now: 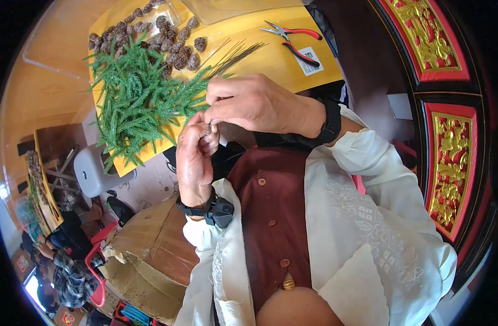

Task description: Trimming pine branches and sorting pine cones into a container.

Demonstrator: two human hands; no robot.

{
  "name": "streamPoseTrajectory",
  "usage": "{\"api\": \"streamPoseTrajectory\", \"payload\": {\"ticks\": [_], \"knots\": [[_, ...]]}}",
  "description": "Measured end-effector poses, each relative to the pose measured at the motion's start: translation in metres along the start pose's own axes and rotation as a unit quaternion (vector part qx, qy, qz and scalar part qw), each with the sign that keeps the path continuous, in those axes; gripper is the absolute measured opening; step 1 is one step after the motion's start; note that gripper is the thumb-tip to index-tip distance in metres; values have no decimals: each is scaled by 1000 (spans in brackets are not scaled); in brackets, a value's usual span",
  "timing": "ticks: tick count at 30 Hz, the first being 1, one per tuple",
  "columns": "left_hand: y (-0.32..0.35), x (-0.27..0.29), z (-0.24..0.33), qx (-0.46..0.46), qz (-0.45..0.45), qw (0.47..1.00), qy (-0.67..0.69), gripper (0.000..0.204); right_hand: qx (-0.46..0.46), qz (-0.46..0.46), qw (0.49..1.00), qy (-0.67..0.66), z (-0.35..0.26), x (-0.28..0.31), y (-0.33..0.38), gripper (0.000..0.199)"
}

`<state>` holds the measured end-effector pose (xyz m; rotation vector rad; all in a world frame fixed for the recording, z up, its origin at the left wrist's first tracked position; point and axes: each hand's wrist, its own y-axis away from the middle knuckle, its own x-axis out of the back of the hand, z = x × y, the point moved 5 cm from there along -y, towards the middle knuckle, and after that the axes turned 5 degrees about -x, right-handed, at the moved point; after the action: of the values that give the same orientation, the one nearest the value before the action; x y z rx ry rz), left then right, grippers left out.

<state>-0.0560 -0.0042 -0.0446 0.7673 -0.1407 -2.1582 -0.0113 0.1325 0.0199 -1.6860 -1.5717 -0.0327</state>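
My left hand (195, 157) and my right hand (255, 104) meet just off the near edge of the yellow table, fingertips pinched together. A small brownish bit shows between the left fingers; most of it is hidden, so I cannot make out what it is. Beyond the right knuckles lies a bundle of thin dark wires (235, 58). A heap of green artificial pine sprigs (137, 98) spreads to the left of my hands, with one sprig reaching close to the right fingers. Several brown pine cones (175, 48) lie behind the sprigs.
Red-handled pliers (292, 36) lie open at the table's (249, 32) far right, beside a white printed label (311, 61). A clear plastic tray (219, 11) is at the back. Below left stand a torn cardboard box (151, 250) and a grey stool (94, 171). Another person (72, 277) sits farther left.
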Motion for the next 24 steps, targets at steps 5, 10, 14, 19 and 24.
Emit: {"api": "streamPoseTrajectory", "payload": {"ticks": [5,10,14,19,24], "knots": [[5,-9,6,-1,-11,1000,8,20,17,43,998,39,-3,2,2,11],[7,-10,9,-14,-38,999,-33,22,25,55,996,69,-1,1,2,12],[8,-15,14,-91,-19,981,-170,20,-2,77,990,119,0,0,6,8],[14,-38,33,-362,46,645,-671,19,-115,41,984,131,-1,4,4,7],[12,-34,33,-316,72,742,-587,14,-165,37,984,63,9,7,3,14]]}}
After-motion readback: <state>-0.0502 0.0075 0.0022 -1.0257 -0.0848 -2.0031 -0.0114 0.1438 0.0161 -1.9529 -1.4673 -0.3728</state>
